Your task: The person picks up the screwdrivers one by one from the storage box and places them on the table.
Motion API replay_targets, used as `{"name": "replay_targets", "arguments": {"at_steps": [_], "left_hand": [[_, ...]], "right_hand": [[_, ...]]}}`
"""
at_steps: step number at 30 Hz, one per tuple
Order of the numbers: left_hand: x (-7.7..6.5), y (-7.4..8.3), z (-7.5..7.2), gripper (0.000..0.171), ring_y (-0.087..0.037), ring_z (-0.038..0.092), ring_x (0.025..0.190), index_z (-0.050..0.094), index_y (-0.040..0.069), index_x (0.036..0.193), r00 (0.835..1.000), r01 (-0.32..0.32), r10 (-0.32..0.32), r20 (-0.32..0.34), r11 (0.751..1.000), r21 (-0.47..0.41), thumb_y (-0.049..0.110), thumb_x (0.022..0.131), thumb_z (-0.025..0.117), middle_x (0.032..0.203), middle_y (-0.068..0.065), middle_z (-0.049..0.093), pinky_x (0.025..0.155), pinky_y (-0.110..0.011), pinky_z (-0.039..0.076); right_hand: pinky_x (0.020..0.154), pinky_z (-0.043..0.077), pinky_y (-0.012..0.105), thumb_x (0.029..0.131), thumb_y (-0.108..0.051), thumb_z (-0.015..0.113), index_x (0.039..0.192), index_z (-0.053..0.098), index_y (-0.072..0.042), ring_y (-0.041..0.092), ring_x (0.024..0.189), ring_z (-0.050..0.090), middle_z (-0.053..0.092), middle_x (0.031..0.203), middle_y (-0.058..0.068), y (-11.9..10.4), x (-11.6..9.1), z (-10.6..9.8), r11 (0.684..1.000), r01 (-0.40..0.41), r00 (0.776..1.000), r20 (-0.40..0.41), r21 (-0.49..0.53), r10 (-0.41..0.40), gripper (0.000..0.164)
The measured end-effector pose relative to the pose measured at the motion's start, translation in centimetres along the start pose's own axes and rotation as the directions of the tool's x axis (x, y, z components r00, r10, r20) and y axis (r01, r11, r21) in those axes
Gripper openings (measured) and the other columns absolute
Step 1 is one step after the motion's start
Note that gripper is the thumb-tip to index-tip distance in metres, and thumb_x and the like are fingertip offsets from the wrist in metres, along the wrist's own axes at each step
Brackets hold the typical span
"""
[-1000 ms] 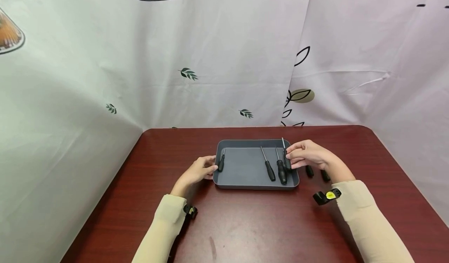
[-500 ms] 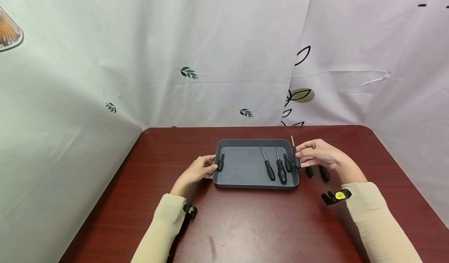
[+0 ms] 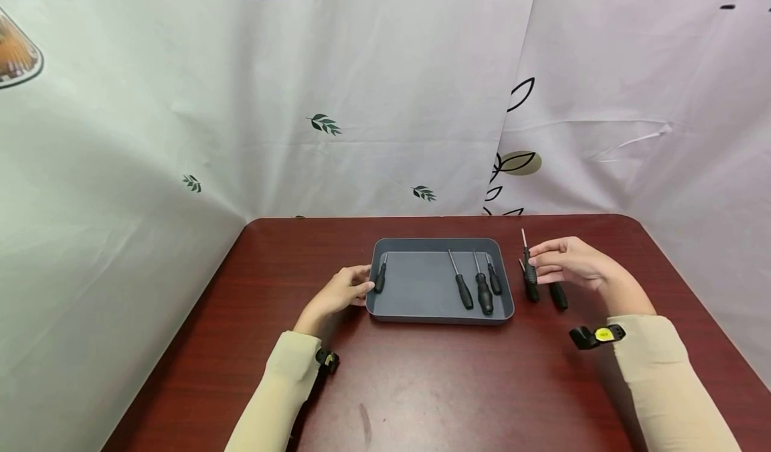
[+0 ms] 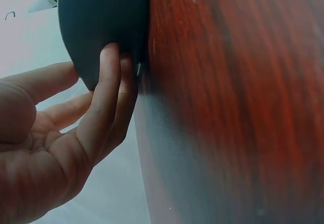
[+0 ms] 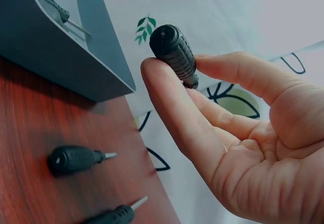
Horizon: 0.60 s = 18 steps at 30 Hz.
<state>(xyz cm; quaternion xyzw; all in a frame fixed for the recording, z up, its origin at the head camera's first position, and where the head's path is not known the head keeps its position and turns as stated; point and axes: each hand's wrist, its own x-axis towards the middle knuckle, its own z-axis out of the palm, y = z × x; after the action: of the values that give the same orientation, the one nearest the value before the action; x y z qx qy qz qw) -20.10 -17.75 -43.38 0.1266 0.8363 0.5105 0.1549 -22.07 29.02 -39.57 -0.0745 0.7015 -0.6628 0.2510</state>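
My right hand pinches a black-handled screwdriver between thumb and fingers, above the table to the right of the tray. Its shaft points away from me; in the right wrist view the ridged handle faces the camera. My left hand grips the left side of the grey tray, with the thumb at the rim and fingers against the outer wall. Inside the tray, a small screwdriver lies at the left. Several more screwdrivers, one a thick-handled screwdriver, lie toward its right side.
Below my right hand, two black-handled screwdrivers lie on the reddish-brown table: one screwdriver nearer the tray, another screwdriver farther right. A white patterned sheet hangs behind the table.
My right hand has carried the screwdriver rightward from over the tray's right side to above the table. A smaller screwdriver in the tray has come into view. My left hand stays put.
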Motion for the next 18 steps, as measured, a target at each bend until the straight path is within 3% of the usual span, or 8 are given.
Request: {"name": "replay_targets", "arguments": {"at_steps": [18], "left_hand": [[0.0,0.0,0.0,0.051,-0.024,0.065,0.084,0.036,-0.014,0.147,1.0,-0.01,0.01,-0.003,1.0,-0.019,-0.002,0.101,0.055,0.113,-0.027,0.061,0.074,-0.039,0.062]], "right_hand": [[0.08,0.061,0.038,0.098,0.001,0.058,0.109,0.067,-0.002,0.017,0.086,0.069,0.071,0.094,0.002,1.1,-1.2,-1.1,1.0,-0.014,1.0,0.009,-0.01,0.015,0.015]]}}
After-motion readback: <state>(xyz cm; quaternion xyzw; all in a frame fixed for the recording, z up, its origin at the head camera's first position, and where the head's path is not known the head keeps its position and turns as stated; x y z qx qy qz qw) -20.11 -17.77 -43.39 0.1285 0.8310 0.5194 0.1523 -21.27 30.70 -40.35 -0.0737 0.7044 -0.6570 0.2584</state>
